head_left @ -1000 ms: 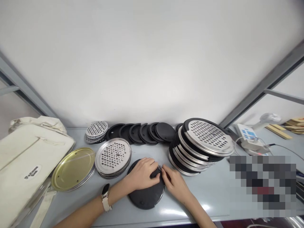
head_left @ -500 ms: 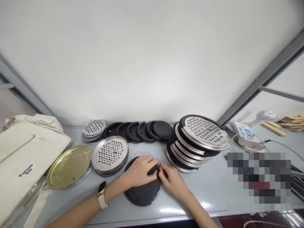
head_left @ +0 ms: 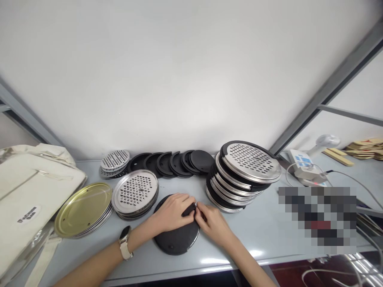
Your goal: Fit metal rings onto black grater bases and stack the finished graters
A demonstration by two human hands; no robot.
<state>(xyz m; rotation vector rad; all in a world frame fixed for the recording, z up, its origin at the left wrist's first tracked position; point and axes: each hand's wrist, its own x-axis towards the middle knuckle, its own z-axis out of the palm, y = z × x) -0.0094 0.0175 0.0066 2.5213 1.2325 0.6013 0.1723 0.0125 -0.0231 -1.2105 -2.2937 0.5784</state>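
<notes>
A round black disc (head_left: 178, 241) lies on the table in front of me, with a shiny metal edge along its right side. My left hand (head_left: 174, 211) is laid over its upper part, fingers curled and thumb bent towards its upper right rim. At that same rim my right hand (head_left: 212, 222) pinches, its fingertips close to those of the left. What exactly lies between the fingertips is hidden. Left of the disc is a pile of metal grater plates (head_left: 136, 191). To the right stands a tall stack of grater plates with black rims (head_left: 249, 161).
Gold-coloured round plates (head_left: 83, 209) lie at the left, beside a cream bag (head_left: 24, 191). Along the wall are small grater discs (head_left: 115, 159) and a row of black discs (head_left: 164, 164). A white device (head_left: 303, 163) with cables and wooden pieces (head_left: 365, 148) stand right.
The view has shifted slightly, so everything sits a little further left and higher. Both hands stay at the disc's upper right rim, with only small finger movement.
</notes>
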